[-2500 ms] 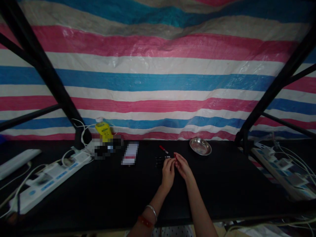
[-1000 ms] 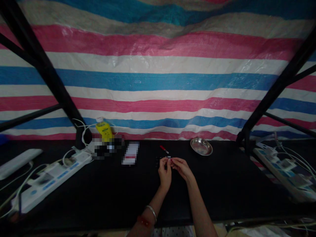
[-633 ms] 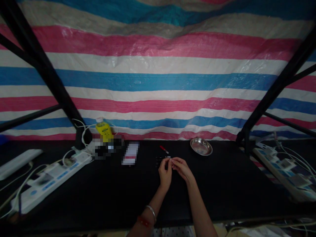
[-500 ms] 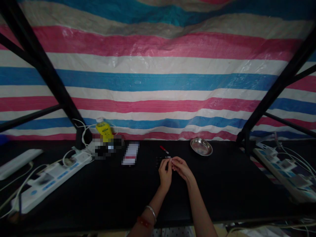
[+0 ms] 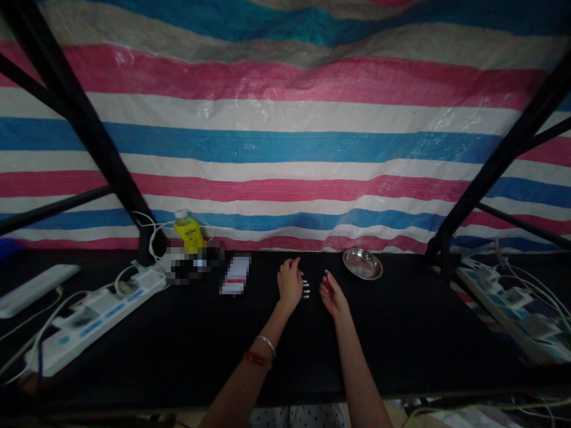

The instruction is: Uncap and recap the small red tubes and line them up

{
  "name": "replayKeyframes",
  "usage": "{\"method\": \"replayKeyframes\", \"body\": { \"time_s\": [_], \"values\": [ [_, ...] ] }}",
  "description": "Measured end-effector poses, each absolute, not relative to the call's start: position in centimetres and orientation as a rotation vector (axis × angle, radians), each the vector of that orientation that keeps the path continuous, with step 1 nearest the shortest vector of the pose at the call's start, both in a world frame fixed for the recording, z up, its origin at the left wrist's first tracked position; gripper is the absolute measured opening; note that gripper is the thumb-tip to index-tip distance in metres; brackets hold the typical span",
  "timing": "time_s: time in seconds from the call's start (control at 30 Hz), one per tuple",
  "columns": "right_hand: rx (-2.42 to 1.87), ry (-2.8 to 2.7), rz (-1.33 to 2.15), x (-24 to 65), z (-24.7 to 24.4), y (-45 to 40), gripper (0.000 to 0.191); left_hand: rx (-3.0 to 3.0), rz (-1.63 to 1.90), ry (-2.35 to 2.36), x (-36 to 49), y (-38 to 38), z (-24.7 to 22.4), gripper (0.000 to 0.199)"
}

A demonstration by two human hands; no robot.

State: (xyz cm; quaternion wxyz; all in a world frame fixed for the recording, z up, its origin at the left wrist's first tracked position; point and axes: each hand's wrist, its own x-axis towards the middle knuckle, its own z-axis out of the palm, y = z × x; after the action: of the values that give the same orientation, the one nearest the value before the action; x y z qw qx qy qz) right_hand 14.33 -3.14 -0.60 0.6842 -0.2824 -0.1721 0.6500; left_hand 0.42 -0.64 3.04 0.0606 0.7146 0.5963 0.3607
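Pinching a red piece [image 5: 328,278] in right hand [image 5: 333,298] with clamped fingers [image 5: 325,289], near round, glossy steel dish [image 5: 363,265]; curving left hand [image 5: 289,284] beside stubby, shiny cylinders [image 5: 306,291] on smooth black desk [image 5: 178,345], can't tell whether gripping.

Left hand [image 5: 289,285] reaches forward palm-down, apart from curled right hand [image 5: 332,294].

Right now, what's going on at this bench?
A person is handling small parts bare-handed at a black tabletop. The right hand holds a small red piece, mostly hidden in its grip. The left hand is beside a row of small metal-ended pieces; I can't tell whether it grips anything. A round metal dish sits farther back, right of both hands.
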Motion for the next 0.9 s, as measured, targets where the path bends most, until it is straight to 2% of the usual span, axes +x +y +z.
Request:
{"method": "replayKeyframes", "body": {
  "time_s": [0.13,0.23,0.43,0.57,0.67,0.9],
  "values": [
    [-0.511,-0.251,1.469,15.1,-0.9,-3.1,0.023,2.267,0.669,1.874,0.0,2.6,2.5,0.031],
    [-0.471,-0.232,1.456,15.4,-1.1,-3.0,0.016,2.148,0.556,1.924,-0.4,4.2,1.9,0.026],
    [-0.493,-0.259,1.443,15.5,-1.5,-2.6,0.015,2.112,0.612,1.894,-2.3,5.5,0.8,0.020],
    [-0.551,-0.293,1.441,15.5,-1.5,-2.4,0.014,1.959,0.880,1.568,-4.2,6.6,-0.7,0.017],
    [-0.570,-0.320,1.452,15.4,-1.6,-2.6,0.014,1.917,0.924,1.436,-5.4,7.4,-1.5,0.018],
    [-0.484,-0.244,1.486,15.4,-1.7,-2.8,0.011,1.812,1.104,1.387,-5.8,7.0,-2.0,0.013]
  ]
}}
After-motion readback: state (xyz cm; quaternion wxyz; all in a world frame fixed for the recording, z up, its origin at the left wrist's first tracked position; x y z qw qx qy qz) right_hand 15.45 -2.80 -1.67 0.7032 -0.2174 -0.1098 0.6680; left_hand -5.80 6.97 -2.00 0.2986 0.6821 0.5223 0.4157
